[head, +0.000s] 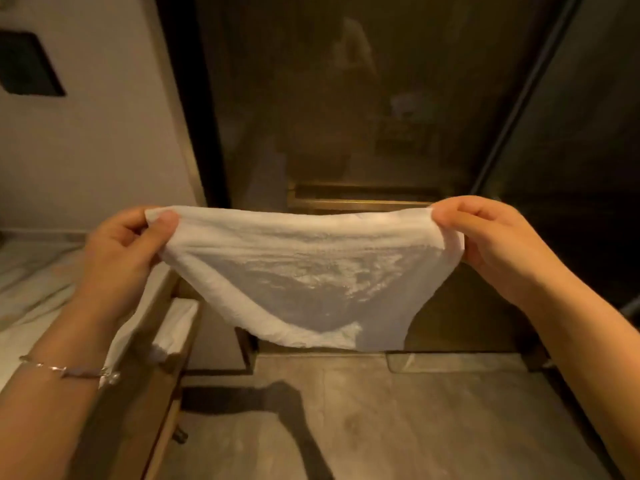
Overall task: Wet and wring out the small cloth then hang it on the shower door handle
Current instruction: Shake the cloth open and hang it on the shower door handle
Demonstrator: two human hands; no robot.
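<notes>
Both forearms enter from the bottom edge, a thin bracelet (69, 370) being worn on the left wrist, and between them the small white cloth (304, 271) is held spread out. Its upper left corner is pinched by the left hand (128, 251) and its upper right corner by the right hand (498, 237), each thumb being pressed against the curled fingers, so both hands are closed on the cloth and held well apart. The top edge of the cloth is stretched nearly level from side to side, and the rest sags below it in a loose curve. Just behind that top edge, and running parallel to it, a brass-coloured bar (360, 203) is seen on the dark glass shower door (346, 98); it is taken to be the door handle, though this cannot be confirmed. The cloth looks damp and crumpled, so wetting and wringing are judged to be done and hanging to be the step in hand. The long axis of the cloth is already lined up with the bar, and both hands appear about equally near it. Beside the left hand a pale table (31, 271) is seen.
</notes>
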